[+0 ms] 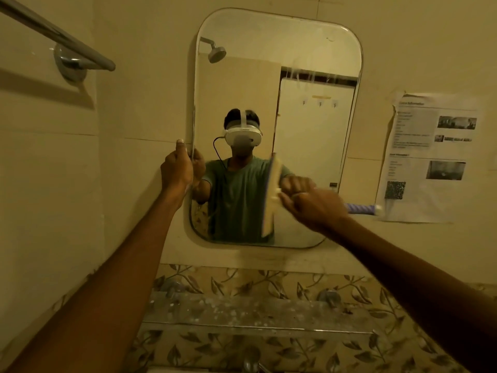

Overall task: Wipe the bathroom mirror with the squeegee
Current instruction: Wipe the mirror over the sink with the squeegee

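A rounded-corner mirror (309,57) hangs on the tiled wall ahead. My left hand (176,168) grips the mirror's left edge about halfway up, thumb pointing upward. My right hand (314,205) is closed on the handle of a pale squeegee (272,195). Its blade stands almost vertical against the lower middle of the glass and is blurred. The mirror reflects a person in a green shirt wearing a headset, and both hands. Streaks show on the upper right of the glass.
A metal towel bar (61,41) juts from the wall at upper left. A printed paper sheet (430,157) is stuck to the wall right of the mirror, with a purple tube (360,208) beneath it. A glass shelf (255,316) runs below over leaf-patterned tiles.
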A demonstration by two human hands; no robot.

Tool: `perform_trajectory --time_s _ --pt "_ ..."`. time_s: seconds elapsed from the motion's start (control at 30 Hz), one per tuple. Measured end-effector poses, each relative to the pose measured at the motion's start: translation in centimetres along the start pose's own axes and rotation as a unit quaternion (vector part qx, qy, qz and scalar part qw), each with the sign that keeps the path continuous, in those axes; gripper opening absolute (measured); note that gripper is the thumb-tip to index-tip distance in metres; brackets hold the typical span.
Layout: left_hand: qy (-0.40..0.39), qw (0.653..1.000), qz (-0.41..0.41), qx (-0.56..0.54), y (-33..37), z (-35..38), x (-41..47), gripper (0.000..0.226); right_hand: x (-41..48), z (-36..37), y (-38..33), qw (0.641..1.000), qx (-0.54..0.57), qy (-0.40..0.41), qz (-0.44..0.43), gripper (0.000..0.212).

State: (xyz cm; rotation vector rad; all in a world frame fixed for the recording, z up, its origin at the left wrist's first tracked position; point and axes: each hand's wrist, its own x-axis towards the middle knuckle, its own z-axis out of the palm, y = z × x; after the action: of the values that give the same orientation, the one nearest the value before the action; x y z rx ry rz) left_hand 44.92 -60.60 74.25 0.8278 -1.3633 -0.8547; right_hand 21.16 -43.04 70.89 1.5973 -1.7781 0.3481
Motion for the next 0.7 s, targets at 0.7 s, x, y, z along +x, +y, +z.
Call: perform_trajectory --time_s 0.7 --pt "0.042 0.998 0.036 0.005 -1.4 0.9 1.1 0.054 -1.9 -0.5 6.2 0.997 -0.043 0.014 0.067 0.079"
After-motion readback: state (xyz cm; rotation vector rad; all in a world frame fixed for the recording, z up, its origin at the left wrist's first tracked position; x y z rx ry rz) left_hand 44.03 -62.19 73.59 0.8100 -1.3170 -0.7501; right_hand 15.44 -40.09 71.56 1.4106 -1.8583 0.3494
